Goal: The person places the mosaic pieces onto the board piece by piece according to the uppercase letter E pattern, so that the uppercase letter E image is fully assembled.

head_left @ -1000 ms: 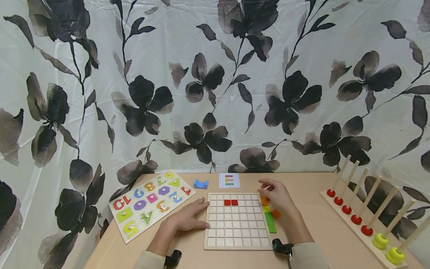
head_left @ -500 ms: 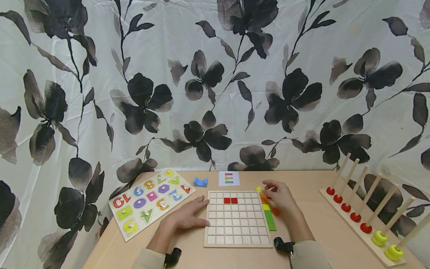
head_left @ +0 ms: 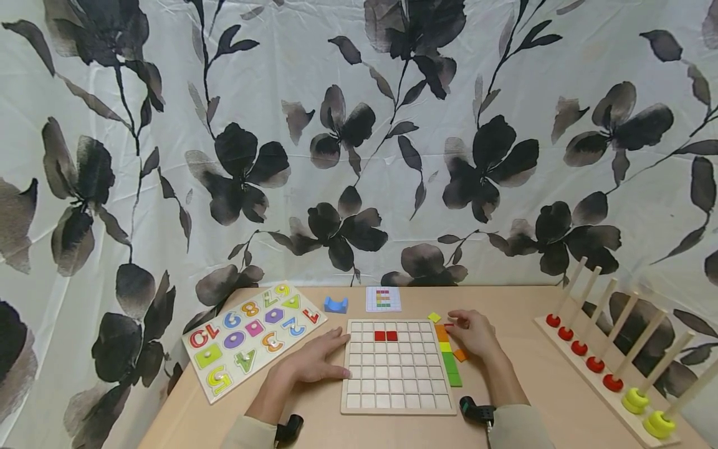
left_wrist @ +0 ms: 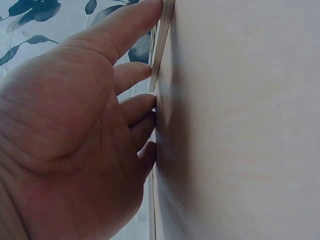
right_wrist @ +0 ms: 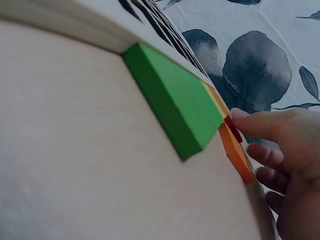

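Note:
On the table lies a wooden grid board (head_left: 401,368) with two red square tiles (head_left: 386,336) in its upper part. My left hand (head_left: 314,362) rests at the board's left edge; in the left wrist view its thumb and a fingertip touch the board's side. Beyond the right edge, my right hand (head_left: 473,330) pinches a red tile (right_wrist: 233,129), its thumb on it in the right wrist view. Along that edge lie green tiles (head_left: 450,369), a yellow tile (head_left: 444,347) and orange tiles (head_left: 441,333). A loose orange tile (head_left: 460,355) sits nearby, below the right hand.
A yellow tile (head_left: 434,317) lies off the board's far right corner. Behind the board are a pattern card (head_left: 384,299) and a blue curved block (head_left: 336,305). A number puzzle (head_left: 252,340) lies left; a peg stand (head_left: 608,377) with red and yellow rings stands right.
My right hand has drawn back slightly to the right, uncovering the far yellow tile and the red tile at its fingers. My left hand stays at the board's edge.

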`<state>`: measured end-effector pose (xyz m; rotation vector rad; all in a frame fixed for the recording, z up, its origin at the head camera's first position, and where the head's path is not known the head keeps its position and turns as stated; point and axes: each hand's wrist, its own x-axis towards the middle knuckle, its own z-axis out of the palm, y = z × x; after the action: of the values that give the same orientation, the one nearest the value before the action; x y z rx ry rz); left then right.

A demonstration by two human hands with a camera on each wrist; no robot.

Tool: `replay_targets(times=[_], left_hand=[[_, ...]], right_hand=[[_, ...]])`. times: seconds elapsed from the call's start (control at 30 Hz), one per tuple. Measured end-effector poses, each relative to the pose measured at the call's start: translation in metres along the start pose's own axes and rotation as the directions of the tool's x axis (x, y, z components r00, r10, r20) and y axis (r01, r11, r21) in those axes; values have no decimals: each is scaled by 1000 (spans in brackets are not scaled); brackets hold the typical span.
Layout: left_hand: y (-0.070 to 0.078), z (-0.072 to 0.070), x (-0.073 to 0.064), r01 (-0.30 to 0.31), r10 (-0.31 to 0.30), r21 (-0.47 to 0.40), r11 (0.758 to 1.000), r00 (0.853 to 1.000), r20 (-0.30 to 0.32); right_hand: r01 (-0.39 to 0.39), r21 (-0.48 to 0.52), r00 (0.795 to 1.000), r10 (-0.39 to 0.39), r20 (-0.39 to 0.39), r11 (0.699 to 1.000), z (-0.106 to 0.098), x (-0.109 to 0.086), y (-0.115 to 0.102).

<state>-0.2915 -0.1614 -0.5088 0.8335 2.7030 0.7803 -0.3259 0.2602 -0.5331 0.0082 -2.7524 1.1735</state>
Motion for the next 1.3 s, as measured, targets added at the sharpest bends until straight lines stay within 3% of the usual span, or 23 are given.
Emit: replay_targets(times=[0.23,0.8,1.03,1.3], left_hand=[[1,0,0,7,-7,-3,1000,1000,3],[0,1,0,0,0,6,1000,1000,0],[-1,1,0,4,-4,11,1000,1000,4],[-1,1,0,5,-5,8,1000,1000,2]], right_hand=[[-2,-66,1000,3,8,998,0,1,5],[-12,-39,999,13,29,999,-4,-3,3],[18,-90,1000,-17,19,996,-3,-1,4],[-14,61,999,12,39,998,-10,-2,-10]])
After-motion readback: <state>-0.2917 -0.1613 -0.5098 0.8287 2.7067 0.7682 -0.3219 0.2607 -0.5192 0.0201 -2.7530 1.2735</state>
